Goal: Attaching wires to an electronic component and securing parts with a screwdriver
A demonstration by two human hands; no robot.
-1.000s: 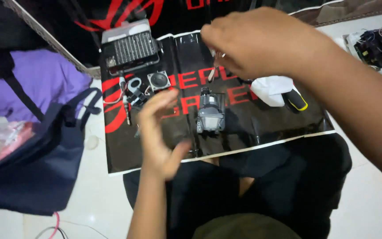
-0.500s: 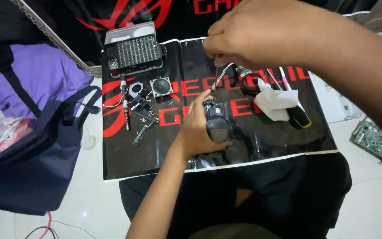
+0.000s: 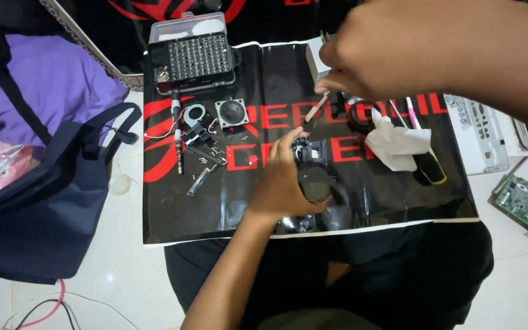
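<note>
Black mat (image 3: 172,214) on the floor is carrying a dark part (image 3: 314,177), gripped by the left hand (image 3: 285,183). Right hand (image 3: 398,49), at one o'clock, is pinching a slim tool (image 3: 310,113) slanting toward it. Speaker (image 3: 231,113) is lying at ten o'clock.

Both arms are bare from the wrist up as far as the view reaches: no sleeve, cuff, watch, bracelet or ring shows on either. The left hand (image 3: 285,183) sits near the centre of the view, its forearm running down toward 6 o'clock. The right hand (image 3: 410,52) fills the area toward 1 o'clock, large and slightly blurred. At 6 o'clock, the lap is covered in plain black fabric, with no visible print or seam.
</note>
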